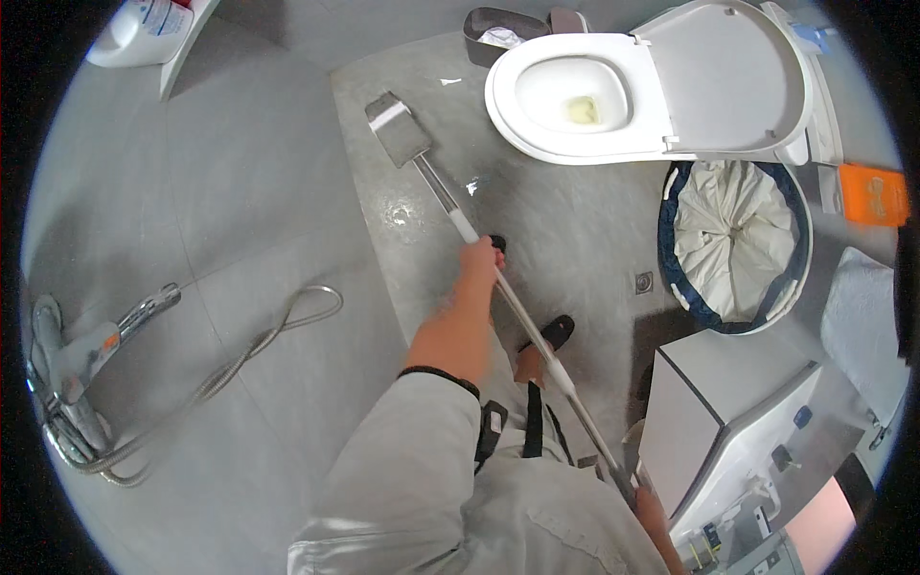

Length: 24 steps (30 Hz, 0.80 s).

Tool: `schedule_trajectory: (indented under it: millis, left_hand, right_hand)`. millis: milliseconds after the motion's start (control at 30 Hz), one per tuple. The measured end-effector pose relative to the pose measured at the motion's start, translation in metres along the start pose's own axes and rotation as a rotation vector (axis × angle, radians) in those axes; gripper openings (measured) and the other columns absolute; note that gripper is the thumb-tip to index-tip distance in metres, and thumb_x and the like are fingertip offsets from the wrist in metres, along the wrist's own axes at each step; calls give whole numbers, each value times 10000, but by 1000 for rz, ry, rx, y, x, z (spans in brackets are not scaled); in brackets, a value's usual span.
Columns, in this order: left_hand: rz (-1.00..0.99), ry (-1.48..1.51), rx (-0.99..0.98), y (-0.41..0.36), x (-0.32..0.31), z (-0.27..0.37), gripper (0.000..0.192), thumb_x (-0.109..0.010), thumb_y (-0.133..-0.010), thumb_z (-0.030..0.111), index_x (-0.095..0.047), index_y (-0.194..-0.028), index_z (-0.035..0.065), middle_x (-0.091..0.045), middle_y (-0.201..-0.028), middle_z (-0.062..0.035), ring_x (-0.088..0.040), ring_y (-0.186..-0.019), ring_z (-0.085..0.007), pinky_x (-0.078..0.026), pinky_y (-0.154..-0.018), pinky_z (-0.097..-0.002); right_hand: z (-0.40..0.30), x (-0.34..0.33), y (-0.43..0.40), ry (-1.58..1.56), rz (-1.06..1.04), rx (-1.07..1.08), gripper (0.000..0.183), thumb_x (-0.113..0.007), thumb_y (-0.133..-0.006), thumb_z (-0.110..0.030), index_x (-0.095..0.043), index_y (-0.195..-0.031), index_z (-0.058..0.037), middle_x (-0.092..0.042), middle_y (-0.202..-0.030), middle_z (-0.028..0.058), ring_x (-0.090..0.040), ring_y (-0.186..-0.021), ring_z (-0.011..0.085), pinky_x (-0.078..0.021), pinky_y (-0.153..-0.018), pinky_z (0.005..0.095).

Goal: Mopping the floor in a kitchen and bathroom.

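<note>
My left hand (480,257) is closed around the upper white part of a long-handled flat mop (528,320). Down at the lower right, my right hand (649,509) grips the other end of the pole, partly hidden beside the vanity cabinet. The pole runs diagonally across my body. Its grey rectangular mop head (404,136) lies on the wet grey floor (431,190), left of a white toilet (528,136). The toilet's lid is up, and yellowish water shows in the bowl.
A grey waste bin (478,25) holding white paper stands beyond the toilet. A cloth-lined laundry basket (733,237), a floor drain (643,282) and a vanity cabinet (690,424) with basin are at right. A hand shower (93,352) with metal hose (241,359) hangs at left.
</note>
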<state>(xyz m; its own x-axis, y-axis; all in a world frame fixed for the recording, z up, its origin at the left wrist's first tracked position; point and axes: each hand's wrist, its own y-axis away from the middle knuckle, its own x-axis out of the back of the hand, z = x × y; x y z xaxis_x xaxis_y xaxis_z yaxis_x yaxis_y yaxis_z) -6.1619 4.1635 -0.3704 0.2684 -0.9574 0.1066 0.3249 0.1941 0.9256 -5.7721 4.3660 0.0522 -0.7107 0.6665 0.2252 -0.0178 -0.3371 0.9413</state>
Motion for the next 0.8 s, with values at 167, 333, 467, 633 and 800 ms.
schedule_trajectory:
  millis: [167,333,467,633,800]
  left_hand:
    - [-4,-26,-33,18,-12,36,211,-567,-857,196,-541,-773,4,-506,-599,-70,-516,-461,-198,-464,-412,-351]
    - [-31,-80,-82,38,-2,-13,245,-570,-826,199,-549,-743,-30,-531,-606,-103,-552,-462,-225,-435,-415,-357]
    - [-34,-157,-121,37,4,-14,270,-576,-816,209,-559,-733,-47,-546,-582,-113,-575,-453,-249,-421,-418,-384]
    - [-25,-227,-112,79,-14,-10,290,-561,-825,208,-568,-782,-79,-557,-621,-138,-579,-477,-256,-439,-429,-405]
    - [-10,-307,-80,98,-1,-31,358,-549,-849,244,-572,-876,-112,-579,-690,-172,-593,-511,-296,-487,-454,-416]
  right_hand:
    - [201,-93,29,5,301,120,376,-713,-656,-217,-517,-932,-53,-613,-715,200,-619,-671,405,-488,-602,491]
    - [195,-63,61,16,270,202,282,-656,-731,-215,-528,-920,-50,-586,-612,181,-599,-592,388,-467,-538,487]
    - [179,-47,71,-35,197,240,288,-610,-788,-226,-513,-984,-39,-573,-606,236,-557,-568,460,-430,-509,534]
    - [152,-44,61,-98,210,124,340,-687,-675,-217,-544,-920,-29,-593,-631,206,-606,-649,436,-487,-588,504]
    - [77,-15,38,26,259,187,320,-674,-724,-221,-559,-936,-12,-620,-732,240,-611,-721,439,-490,-664,503]
